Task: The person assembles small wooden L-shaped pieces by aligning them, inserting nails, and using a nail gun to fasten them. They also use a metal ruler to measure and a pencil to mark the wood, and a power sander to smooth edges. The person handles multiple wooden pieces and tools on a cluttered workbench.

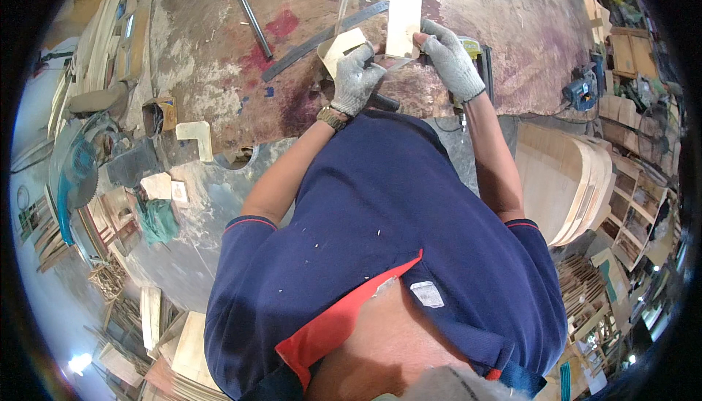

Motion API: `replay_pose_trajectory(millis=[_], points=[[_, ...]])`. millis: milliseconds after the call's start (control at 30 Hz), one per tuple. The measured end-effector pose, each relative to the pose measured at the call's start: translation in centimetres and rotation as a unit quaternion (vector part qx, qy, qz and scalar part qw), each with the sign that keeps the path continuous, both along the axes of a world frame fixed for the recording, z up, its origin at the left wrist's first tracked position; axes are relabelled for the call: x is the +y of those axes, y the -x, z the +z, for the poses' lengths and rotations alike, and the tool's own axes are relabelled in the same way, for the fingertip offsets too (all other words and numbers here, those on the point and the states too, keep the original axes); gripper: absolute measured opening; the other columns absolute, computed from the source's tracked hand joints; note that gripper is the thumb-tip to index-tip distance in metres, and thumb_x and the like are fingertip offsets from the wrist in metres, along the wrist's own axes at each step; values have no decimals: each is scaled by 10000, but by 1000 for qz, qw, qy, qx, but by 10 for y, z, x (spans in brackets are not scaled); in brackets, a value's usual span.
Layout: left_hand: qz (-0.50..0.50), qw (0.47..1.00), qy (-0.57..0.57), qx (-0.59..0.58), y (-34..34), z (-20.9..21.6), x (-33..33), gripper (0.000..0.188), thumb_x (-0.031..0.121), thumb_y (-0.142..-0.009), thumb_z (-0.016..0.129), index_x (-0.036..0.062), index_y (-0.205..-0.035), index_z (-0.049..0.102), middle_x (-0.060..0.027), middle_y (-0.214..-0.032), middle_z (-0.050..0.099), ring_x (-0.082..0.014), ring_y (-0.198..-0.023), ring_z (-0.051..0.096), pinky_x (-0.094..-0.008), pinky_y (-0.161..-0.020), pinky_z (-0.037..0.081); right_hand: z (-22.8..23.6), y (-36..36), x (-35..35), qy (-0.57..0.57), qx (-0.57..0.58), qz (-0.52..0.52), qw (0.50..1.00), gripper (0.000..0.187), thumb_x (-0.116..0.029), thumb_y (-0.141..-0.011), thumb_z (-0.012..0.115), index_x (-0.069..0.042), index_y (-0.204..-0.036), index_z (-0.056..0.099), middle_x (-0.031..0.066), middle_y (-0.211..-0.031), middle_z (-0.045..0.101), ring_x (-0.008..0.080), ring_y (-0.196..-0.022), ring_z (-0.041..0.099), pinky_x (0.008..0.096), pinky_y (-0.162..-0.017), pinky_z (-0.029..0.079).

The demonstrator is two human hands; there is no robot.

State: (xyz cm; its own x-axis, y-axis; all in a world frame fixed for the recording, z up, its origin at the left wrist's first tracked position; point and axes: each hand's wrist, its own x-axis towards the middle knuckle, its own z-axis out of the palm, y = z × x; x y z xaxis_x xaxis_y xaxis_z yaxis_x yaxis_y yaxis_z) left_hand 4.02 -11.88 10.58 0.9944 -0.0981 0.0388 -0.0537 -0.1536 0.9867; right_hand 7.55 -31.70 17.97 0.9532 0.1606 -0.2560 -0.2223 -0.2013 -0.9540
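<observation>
My gloved right hand is closed on the lower end of a pale, flat L-shaped piece, its bare thumb tip lying on the face. The piece is raised over the worn table, its other arm reaching left. My gloved left hand is curled with fingertips pressed together, against a smaller pale folded-looking piece. A thin translucent strip shows between the hands; whether the left fingers pinch it is unclear. Behind them a long metal ruler crosses the table. A dark handle lies below my left hand.
A hammer lies at the table's left. A yellow-green tool is partly hidden behind my right hand. Another pale L-shaped piece rests by the near left edge. A teal circular saw stands far left; stacked boards are right.
</observation>
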Motion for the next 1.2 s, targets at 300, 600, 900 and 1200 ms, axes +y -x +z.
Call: replay_pose_trajectory(millis=[300,600,900,1200], points=[[-15,998,-53,-42,1,-1,12,201,26,-851,742,-45,-1037,722,-87,-913,708,-142,-778,684,-284,-673,563,9,-5,-4,29,50,62,996,540,-269,-1013,633,50,-1436,529,97,-1117,685,116,-929,648,243,-753,538],[85,985,37,-146,5,30,-1,263,156,-812,835,37,-1033,756,-80,-774,663,-198,-709,638,-355,-639,500,8,-6,-5,28,44,44,998,574,-295,-1011,649,54,-1445,512,97,-1089,693,110,-883,661,250,-724,556],[-7,967,-83,-240,-3,29,11,294,142,-805,834,60,-1082,777,-99,-789,680,-245,-722,650,-357,-662,505,15,0,-1,-6,55,-2,998,518,-267,-1009,650,46,-1409,549,61,-1052,695,95,-858,648,240,-745,541],[-35,979,-67,-189,-1,28,14,304,96,-818,824,62,-1116,772,-79,-793,680,-193,-687,620,-325,-652,497,11,3,1,-10,43,5,999,409,-263,-1011,620,9,-1316,624,13,-995,677,58,-828,606,219,-709,504]])
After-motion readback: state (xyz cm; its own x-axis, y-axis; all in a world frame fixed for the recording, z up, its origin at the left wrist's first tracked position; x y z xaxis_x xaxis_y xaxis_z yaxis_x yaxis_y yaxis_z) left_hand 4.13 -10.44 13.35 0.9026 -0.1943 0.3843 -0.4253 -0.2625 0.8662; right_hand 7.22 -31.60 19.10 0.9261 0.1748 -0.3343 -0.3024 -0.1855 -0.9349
